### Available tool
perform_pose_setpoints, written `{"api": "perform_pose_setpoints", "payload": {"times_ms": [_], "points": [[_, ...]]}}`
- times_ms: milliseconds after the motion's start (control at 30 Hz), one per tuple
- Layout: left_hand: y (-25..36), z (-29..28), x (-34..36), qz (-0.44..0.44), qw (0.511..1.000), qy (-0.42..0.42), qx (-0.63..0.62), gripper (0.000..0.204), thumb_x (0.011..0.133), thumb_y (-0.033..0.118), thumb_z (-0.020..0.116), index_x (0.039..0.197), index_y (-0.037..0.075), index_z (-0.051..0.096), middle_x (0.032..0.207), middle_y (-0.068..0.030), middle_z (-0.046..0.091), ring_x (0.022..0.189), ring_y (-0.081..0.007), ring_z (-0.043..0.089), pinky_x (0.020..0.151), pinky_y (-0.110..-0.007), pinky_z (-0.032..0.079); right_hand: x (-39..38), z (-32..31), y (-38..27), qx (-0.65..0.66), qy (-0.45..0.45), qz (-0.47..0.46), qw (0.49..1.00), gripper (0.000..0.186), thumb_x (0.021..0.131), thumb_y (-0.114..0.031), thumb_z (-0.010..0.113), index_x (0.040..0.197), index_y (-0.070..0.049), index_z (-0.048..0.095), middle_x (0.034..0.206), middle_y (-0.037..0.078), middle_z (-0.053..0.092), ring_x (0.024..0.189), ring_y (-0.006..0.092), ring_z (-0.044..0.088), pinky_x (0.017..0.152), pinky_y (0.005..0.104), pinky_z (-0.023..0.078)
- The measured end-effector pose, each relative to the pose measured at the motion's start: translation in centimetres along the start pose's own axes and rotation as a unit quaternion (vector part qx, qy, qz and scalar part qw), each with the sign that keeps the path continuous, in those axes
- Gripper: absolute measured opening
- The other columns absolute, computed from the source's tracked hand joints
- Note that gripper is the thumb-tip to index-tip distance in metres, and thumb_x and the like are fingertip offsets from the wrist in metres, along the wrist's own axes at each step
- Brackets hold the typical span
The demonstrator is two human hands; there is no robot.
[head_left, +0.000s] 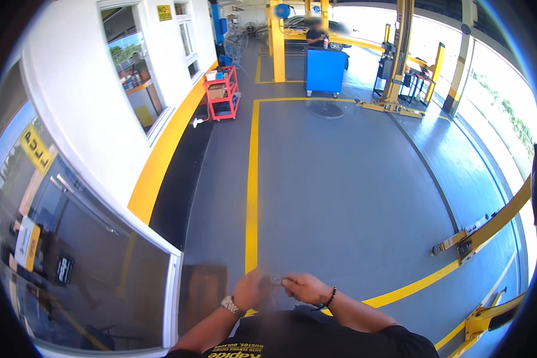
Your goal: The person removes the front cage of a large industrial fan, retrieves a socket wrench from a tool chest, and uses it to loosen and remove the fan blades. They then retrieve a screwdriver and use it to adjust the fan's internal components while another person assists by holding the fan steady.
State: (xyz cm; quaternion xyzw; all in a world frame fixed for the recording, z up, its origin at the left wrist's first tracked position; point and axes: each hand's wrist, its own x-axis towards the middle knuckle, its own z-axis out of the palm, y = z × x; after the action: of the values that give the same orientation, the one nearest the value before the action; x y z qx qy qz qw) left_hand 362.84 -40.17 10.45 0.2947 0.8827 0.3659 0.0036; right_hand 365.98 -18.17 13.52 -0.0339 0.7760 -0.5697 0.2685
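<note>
One small greyish object (pixel 275 279) (too blurred to identify) is between two bare hands, low in the view, just ahead of a black shirt (pixel 340 341). The right hand (pixel 304 289) pinches it with thumb and fingers; the left hand (pixel 252 289) is curled just beside it, its grip impossible to tell. A watch (pixel 230 305) circles the left wrist. Beyond spreads a grey floor (pixel 340 179), with a red cart (pixel 222 98) and a wheeled blue cabinet (pixel 326 71) far back.
</note>
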Motion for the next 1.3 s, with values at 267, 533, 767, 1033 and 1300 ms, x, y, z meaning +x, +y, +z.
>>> {"api": "perform_pose_setpoints", "payload": {"times_ms": [267, 533, 767, 1033, 1300], "points": [[-3.6, -0.3, 32.4, 0.09, 0.912, -0.349, -0.196, 0.031, 0.087, 0.025, 0.066, 0.112, 0.006, 0.061, 0.092, -0.0142, 0.066, 0.088, -0.0288, 0.065, 0.076, -0.037, 0.051, 11.5, -24.2, -1.0, -0.087, 0.106, -0.125, 0.983, 0.022, 0.095, -0.024, 0.058, 0.103, -0.004, 0.063, 0.071, 0.006, 0.06, 0.063, 0.0143, 0.057, 0.06, 0.031, 0.047], [-11.5, -0.7, 51.4, -0.045, 0.991, -0.124, -0.016, 0.031, 0.085, 0.022, 0.069, 0.11, 0.004, 0.062, 0.087, -0.0117, 0.068, 0.077, -0.0226, 0.066, 0.067, -0.031, 0.051, 32.0, -36.0, -6.4, 0.077, 0.114, 0.008, 0.99, 0.025, 0.095, -0.03, 0.058, 0.099, -0.005, 0.061, 0.072, 0.006, 0.062, 0.062, 0.0173, 0.058, 0.059, 0.0325, 0.047], [-23.0, -8.5, 61.3, -0.088, 0.968, -0.091, -0.217, 0.03, 0.084, 0.021, 0.07, 0.107, 0.004, 0.062, 0.081, -0.0113, 0.068, 0.071, -0.0246, 0.067, 0.065, -0.033, 0.052, 53.7, -46.2, -14.9, -0.251, -0.13, -0.215, 0.935, 0.046, 0.091, -0.051, 0.057, 0.098, -0.006, 0.061, 0.079, 0.014, 0.064, 0.074, 0.0301, 0.062, 0.067, 0.0407, 0.048], [-38.5, -15.7, 83.3, -0.119, 0.987, -0.01, -0.104, 0.031, 0.084, 0.023, 0.07, 0.106, 0.004, 0.06, 0.076, -0.011, 0.067, 0.066, -0.0251, 0.066, 0.062, -0.034, 0.051, 78.4, -55.0, -23.4, -0.263, -0.072, -0.183, 0.945, 0.053, 0.089, -0.058, 0.056, 0.093, -0.005, 0.061, 0.077, 0.014, 0.063, 0.07, 0.0292, 0.061, 0.068, 0.0392, 0.047], [-47.6, -18.1, 111.4, 0.074, 0.992, -0.095, -0.037, 0.023, 0.086, 0.024, 0.067, 0.099, 0.006, 0.061, 0.078, -0.0124, 0.064, 0.07, -0.0319, 0.064, 0.062, -0.038, 0.05, 94.3, -71.9, -26.5, -0.05, 0.055, -0.064, 0.995, 0.049, 0.092, -0.052, 0.056, 0.093, -0.004, 0.06, 0.079, 0.017, 0.062, 0.074, 0.0302, 0.06, 0.069, 0.0389, 0.046]]}}
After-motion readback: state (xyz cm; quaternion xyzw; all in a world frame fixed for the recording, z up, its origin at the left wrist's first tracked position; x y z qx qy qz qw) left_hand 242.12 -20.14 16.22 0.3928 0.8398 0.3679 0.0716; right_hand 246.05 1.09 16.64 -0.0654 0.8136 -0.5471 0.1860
